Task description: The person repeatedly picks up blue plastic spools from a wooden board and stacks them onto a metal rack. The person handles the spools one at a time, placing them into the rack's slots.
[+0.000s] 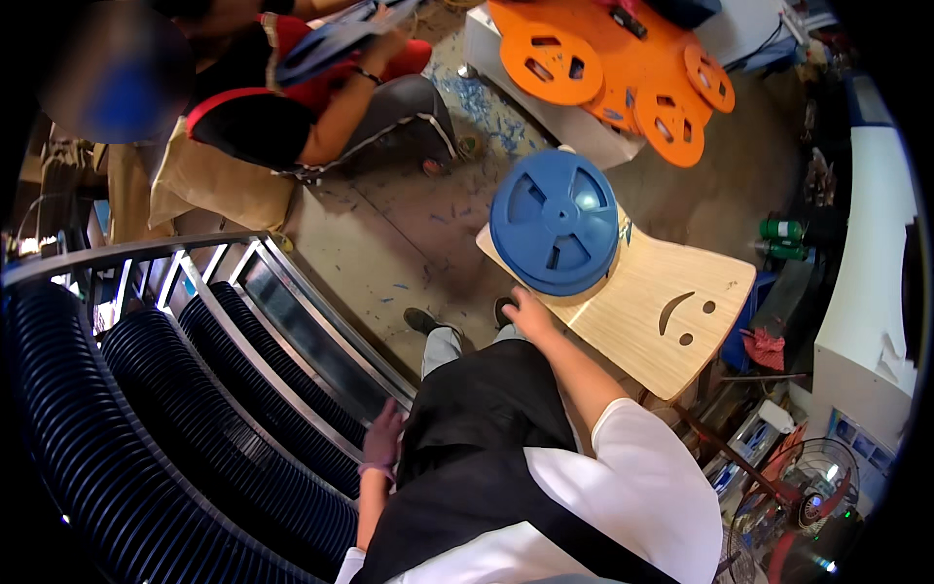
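A stack of round blue plastic reels (pixel 555 222), with cut-out windows in the top one, sits on the seat of a pale wooden chair (pixel 632 321). My right hand (pixel 526 313) is bare and just below the stack, by the chair's edge; its fingers are partly stretched out and nothing shows in them. On the other side, my left hand (pixel 382 440) wears a purplish glove and hangs beside the metal rack (pixel 321 321), fingers loosely extended. Whether it touches the frame I cannot tell. Rows of dark discs (pixel 146 389) stand on edge in the rack.
At the upper left a person (pixel 321 117) sits, holding blue flat pieces. Orange reels (pixel 552 63) lie on a white machine ahead. Blue scraps (pixel 477 102) litter the floor. A fan (pixel 808 506) stands at the lower right, a white cabinet (pixel 866 273) farther right.
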Action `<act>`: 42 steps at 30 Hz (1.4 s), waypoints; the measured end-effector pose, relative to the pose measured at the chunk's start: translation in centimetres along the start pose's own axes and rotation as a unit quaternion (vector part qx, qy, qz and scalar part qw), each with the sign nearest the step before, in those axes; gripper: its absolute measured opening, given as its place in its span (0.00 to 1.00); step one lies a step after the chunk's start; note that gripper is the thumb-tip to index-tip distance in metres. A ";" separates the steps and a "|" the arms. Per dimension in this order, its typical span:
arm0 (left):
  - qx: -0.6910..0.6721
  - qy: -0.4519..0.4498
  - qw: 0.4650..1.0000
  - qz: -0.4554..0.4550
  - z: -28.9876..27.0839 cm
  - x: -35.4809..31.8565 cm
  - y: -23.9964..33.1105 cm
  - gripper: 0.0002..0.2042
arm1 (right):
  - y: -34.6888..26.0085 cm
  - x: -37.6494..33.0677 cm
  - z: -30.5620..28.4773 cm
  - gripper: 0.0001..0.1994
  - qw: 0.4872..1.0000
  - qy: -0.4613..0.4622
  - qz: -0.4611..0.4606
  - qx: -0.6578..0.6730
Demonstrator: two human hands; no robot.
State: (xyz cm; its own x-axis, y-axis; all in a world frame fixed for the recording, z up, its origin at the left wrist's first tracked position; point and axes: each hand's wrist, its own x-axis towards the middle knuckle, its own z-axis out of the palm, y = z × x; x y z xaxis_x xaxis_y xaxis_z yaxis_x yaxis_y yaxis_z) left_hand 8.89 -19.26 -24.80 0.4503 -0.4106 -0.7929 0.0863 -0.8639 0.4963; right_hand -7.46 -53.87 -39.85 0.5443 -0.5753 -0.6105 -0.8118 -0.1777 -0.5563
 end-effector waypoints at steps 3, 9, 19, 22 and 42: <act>-0.001 -0.060 0.998 -0.021 5.5 -0.7 1.1 0.25 | 5.9 1.9 -0.2 0.33 0.965 0.189 -0.057 -0.174; -0.024 -0.074 0.993 -0.085 11.7 -1.1 -2.5 0.24 | 7.8 4.9 -4.3 0.27 0.923 0.190 -0.142 -0.303; 0.005 -0.107 0.980 -0.165 13.2 -0.8 1.1 0.23 | 6.8 5.4 -2.3 0.20 0.937 0.169 -0.162 -0.261; -0.055 -0.114 0.983 -0.130 13.8 1.3 -2.0 0.23 | 5.3 6.4 -1.7 0.19 0.944 0.150 -0.123 -0.265; -0.045 -0.148 0.983 -0.101 11.7 3.5 -6.0 0.23 | -1.1 13.0 -1.0 0.27 0.972 0.156 0.116 -0.131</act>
State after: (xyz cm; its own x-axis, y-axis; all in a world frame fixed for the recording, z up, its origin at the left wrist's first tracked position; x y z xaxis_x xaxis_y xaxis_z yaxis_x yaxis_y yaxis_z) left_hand -0.46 -18.96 -34.69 0.1394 -0.3123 -0.9397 0.2314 -0.9124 0.3376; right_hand 0.30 -62.00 -46.63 0.2830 -0.8307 -0.4793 -0.9533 -0.1886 -0.2361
